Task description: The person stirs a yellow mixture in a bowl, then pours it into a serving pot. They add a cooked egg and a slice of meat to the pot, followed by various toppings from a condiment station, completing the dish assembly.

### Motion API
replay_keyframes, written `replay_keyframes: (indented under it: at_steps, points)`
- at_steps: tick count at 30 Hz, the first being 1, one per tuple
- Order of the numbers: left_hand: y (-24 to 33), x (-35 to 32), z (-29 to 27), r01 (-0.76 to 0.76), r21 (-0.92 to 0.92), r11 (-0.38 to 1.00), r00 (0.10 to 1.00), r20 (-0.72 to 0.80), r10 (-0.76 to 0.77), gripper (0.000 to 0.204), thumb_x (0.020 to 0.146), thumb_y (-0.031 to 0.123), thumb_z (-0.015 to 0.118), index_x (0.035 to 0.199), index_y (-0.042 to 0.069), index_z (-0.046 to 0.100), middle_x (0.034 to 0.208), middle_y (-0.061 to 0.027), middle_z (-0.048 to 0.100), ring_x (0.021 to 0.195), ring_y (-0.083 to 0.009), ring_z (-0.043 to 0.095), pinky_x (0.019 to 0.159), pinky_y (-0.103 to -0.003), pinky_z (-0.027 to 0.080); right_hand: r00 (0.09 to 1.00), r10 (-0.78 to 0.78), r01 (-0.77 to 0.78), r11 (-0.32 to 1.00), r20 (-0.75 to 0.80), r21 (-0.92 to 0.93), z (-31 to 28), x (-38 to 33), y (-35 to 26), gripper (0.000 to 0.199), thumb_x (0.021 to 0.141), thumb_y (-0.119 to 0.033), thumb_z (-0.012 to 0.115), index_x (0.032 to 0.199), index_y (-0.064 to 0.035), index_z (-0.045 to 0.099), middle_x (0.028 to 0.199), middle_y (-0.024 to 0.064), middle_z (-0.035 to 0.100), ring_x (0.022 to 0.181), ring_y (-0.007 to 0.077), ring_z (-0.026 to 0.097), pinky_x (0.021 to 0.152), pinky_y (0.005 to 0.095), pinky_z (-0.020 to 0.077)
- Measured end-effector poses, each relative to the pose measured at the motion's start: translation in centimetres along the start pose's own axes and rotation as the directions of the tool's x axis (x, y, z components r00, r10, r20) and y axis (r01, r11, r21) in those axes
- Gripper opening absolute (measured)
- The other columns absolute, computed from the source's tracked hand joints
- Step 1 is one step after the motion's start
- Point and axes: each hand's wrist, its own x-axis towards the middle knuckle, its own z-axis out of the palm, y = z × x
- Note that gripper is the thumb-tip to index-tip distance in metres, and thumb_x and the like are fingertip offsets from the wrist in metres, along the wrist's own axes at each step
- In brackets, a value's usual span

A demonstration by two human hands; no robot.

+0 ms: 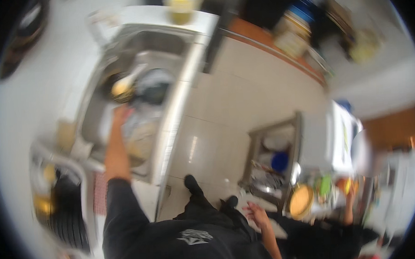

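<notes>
Here's the white tabletop [69,36], running up your left side, and set into it is the steel sink [89,123], long edges slanting away from you. Off to your right there's a shelf stand [246,162] with bowls and metalware on it, and beyond it a co-worker in dark clothing [309,240]. Down by the sink's near-left corner, a dish rack [87,190] carries ridged black ware [67,212].

Into the sink, and it's blurry in there! A round, see-through bowl [155,88] sits close to the right edge, past halfway toward the far end. Across from it, nearer the left edge, there's a dark vessel [127,98], and a ladle-like utensil [121,88] lies over it, yellowish at the head, its pale handle slanting toward the far edge. A yellowish tub [181,6] stands on the tabletop just past the sink's far-right corner.

Your left hand [122,114] reaches in, right beside that vessel; blur covers the fingers, so I can't tell whether its grip is pinching anything. Your right hand [256,213] hangs over the floor [217,143], grip spread, fingers loosely bent!
</notes>
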Motion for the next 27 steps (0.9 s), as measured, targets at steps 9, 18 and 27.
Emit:
replay_keyframes:
  at_steps: [9, 18, 27]
  points:
    - [21.4, -0.1, -6.7, 0.131, -0.939, 0.319, 0.872, -0.045, -0.488, 0.052, 0.094, 0.012, 0.070, 0.140, 0.005, 0.049, 0.094, -0.0025, 0.061, 0.073, -0.0098, 0.057, 0.058, -0.026, 0.046, 0.986, -0.104, 0.114, 0.991, -0.133, 0.070, -4.1, -1.0, 3.8, 0.054, 0.104, -0.038, 0.055, 0.144, -0.0025, 0.051, 0.117, 0.0059, 0.070, 0.071, 0.0087, 0.058, 0.061, 0.0243, 0.0499]
    - [54.5, -18.3, 0.9, 0.352, -0.825, 0.442, 0.917, 0.398, 0.011, 0.043, 0.095, 0.015, 0.068, 0.136, 0.009, 0.056, 0.102, -0.0010, 0.063, 0.076, -0.0067, 0.056, 0.060, -0.021, 0.045, 0.959, -0.196, 0.153, 0.966, -0.206, -0.209, -16.5, -8.7, 6.3, 0.034, 0.102, -0.032, 0.056, 0.114, -0.0036, 0.070, 0.090, 0.0078, 0.074, 0.069, 0.0172, 0.065, 0.065, 0.0328, 0.0526]
    - [75.2, -24.6, -0.1, 0.114, -0.887, 0.447, 0.648, 0.407, 0.644, 0.043, 0.091, 0.001, 0.062, 0.134, 0.003, 0.056, 0.112, -0.0070, 0.064, 0.092, -0.0134, 0.063, 0.080, -0.029, 0.054, 0.647, -0.763, 0.612, 0.520, -0.001, -0.596, -23.8, -19.5, -6.9, 0.023, 0.098, -0.023, 0.057, 0.095, -0.0046, 0.071, 0.078, 0.0130, 0.071, 0.078, 0.0351, 0.069, 0.076, 0.0430, 0.0530]
